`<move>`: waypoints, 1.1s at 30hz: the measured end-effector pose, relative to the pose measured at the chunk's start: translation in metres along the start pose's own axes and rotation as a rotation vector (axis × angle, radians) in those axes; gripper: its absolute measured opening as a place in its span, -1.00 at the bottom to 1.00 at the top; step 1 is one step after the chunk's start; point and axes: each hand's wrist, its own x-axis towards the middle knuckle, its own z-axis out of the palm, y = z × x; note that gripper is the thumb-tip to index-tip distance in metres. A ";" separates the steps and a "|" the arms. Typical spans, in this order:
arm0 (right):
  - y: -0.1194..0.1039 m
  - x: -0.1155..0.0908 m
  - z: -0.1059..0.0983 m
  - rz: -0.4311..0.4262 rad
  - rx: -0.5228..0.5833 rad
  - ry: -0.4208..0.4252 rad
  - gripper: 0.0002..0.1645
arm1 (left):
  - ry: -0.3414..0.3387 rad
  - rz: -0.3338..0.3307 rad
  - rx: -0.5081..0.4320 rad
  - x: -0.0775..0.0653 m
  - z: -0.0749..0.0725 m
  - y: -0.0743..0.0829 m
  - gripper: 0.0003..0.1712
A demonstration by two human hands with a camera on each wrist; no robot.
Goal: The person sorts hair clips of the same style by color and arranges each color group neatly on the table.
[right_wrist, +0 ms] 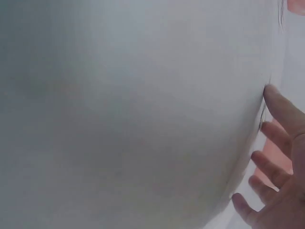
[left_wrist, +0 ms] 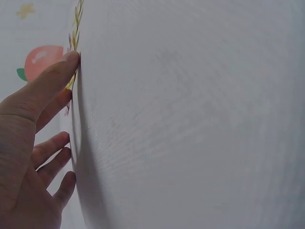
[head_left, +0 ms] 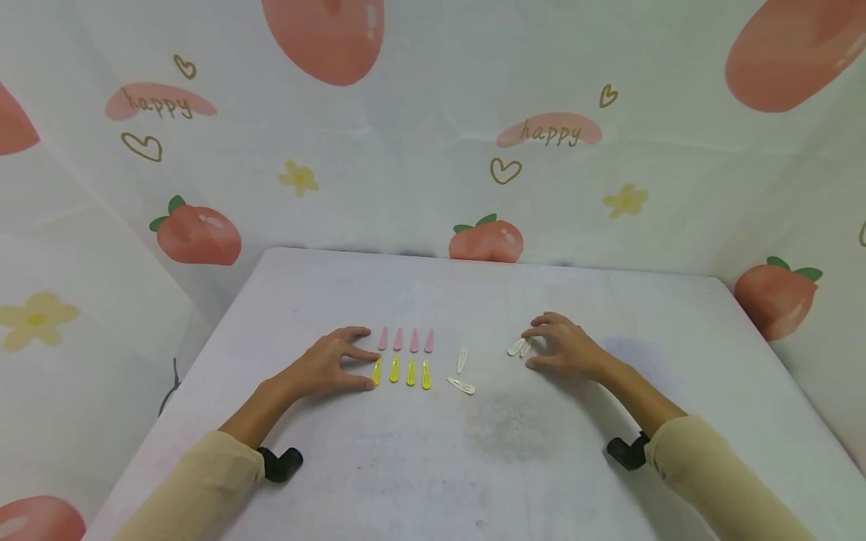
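My left hand (head_left: 328, 364) is at the left end of a row of yellow hair clips (head_left: 410, 372). Its thumb and index finger pinch the leftmost yellow hair clip (head_left: 376, 372) at its two ends; the other fingers spread away from it. Over on the right, my right hand (head_left: 564, 349) rests beside a small group of white hair clips (head_left: 516, 346), thumb and index finger apart around them and partly hiding them. Between the hands lie two loose white clips, one upright-pointing clip (head_left: 462, 360) and one slanted clip (head_left: 461, 386).
Several pink hair clips (head_left: 414, 340) form a row just behind the yellow ones. Everything lies on a white-covered table (head_left: 406, 466). A patterned cloth (head_left: 406, 150) with peaches hangs behind it. Black wrist straps (head_left: 280, 464) show at both sleeves.
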 end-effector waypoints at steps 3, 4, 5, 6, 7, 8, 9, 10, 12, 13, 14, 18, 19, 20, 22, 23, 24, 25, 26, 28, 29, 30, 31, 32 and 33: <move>0.001 -0.006 0.000 0.001 -0.001 0.018 -0.53 | 0.003 0.001 0.010 0.001 0.002 0.000 -0.41; 0.000 -0.007 0.000 0.001 -0.001 0.021 -0.54 | 0.004 -0.002 0.014 0.001 0.002 -0.001 -0.41; 0.000 -0.009 0.000 0.000 -0.001 0.023 -0.55 | 0.005 -0.005 0.017 0.000 0.002 -0.001 -0.41; 0.000 -0.010 0.000 0.002 0.001 0.027 -0.56 | 0.005 -0.008 0.018 0.000 0.002 -0.001 -0.41; -0.001 -0.011 0.000 0.003 0.004 0.031 -0.58 | 0.004 -0.010 0.020 0.000 0.002 -0.001 -0.42; -0.002 -0.012 0.000 0.003 0.006 0.034 -0.60 | 0.003 -0.013 0.021 0.000 0.002 0.000 -0.42; -0.002 -0.013 0.000 0.001 0.007 0.036 -0.62 | 0.003 -0.014 0.021 0.000 0.002 0.000 -0.42; -0.003 -0.015 0.001 -0.001 0.007 0.040 -0.65 | 0.003 -0.016 0.021 0.000 0.002 0.000 -0.42; -0.004 -0.016 0.002 -0.006 0.007 0.047 -0.70 | 0.004 -0.017 0.020 0.000 0.002 0.000 -0.43; -0.005 -0.017 0.002 -0.011 0.007 0.049 -0.72 | 0.005 -0.017 0.020 0.000 0.002 0.000 -0.43; -0.006 -0.017 0.003 -0.017 0.004 0.050 -0.74 | 0.005 -0.017 0.018 0.000 0.002 0.000 -0.43; -0.008 -0.018 0.003 -0.044 -0.007 0.062 -0.74 | 0.007 -0.014 0.014 0.000 0.002 0.001 -0.43; -0.008 -0.017 0.003 -0.050 -0.010 0.069 -0.72 | 0.007 -0.013 0.014 0.000 0.002 0.001 -0.43; -0.008 -0.016 0.003 -0.051 -0.012 0.077 -0.67 | 0.009 -0.012 0.014 0.000 0.002 0.001 -0.44; -0.007 -0.014 0.003 -0.043 -0.025 0.086 -0.56 | 0.013 -0.007 0.014 -0.001 0.001 0.001 -0.44; -0.007 -0.012 0.003 -0.033 -0.029 0.086 -0.48 | 0.016 -0.005 0.013 -0.001 0.001 0.001 -0.45; -0.006 -0.011 0.003 -0.021 -0.027 0.083 -0.42 | 0.020 -0.002 0.013 -0.001 0.002 0.001 -0.45; -0.005 -0.009 0.004 -0.008 -0.021 0.079 -0.37 | 0.024 0.001 0.010 -0.001 0.002 0.000 -0.45; -0.005 -0.007 0.004 0.005 -0.019 0.071 -0.34 | 0.028 0.005 0.008 -0.002 0.002 0.000 -0.46; -0.005 -0.005 0.005 0.025 -0.011 0.057 -0.32 | 0.033 0.016 0.002 -0.002 0.003 -0.001 -0.46; -0.004 -0.003 0.006 0.030 -0.007 0.054 -0.35 | 0.034 0.022 0.002 -0.002 0.003 -0.001 -0.46; -0.004 -0.002 0.006 0.031 -0.005 0.052 -0.38 | 0.036 0.027 0.003 -0.001 0.003 -0.001 -0.46; -0.004 -0.002 0.007 0.030 -0.006 0.053 -0.42 | 0.036 0.032 0.004 -0.001 0.003 -0.001 -0.46; -0.004 -0.001 0.007 0.028 -0.007 0.055 -0.44 | 0.036 0.035 0.007 -0.001 0.003 -0.001 -0.46; -0.004 -0.001 0.007 0.023 -0.009 0.058 -0.47 | 0.036 0.036 0.010 -0.001 0.003 -0.001 -0.46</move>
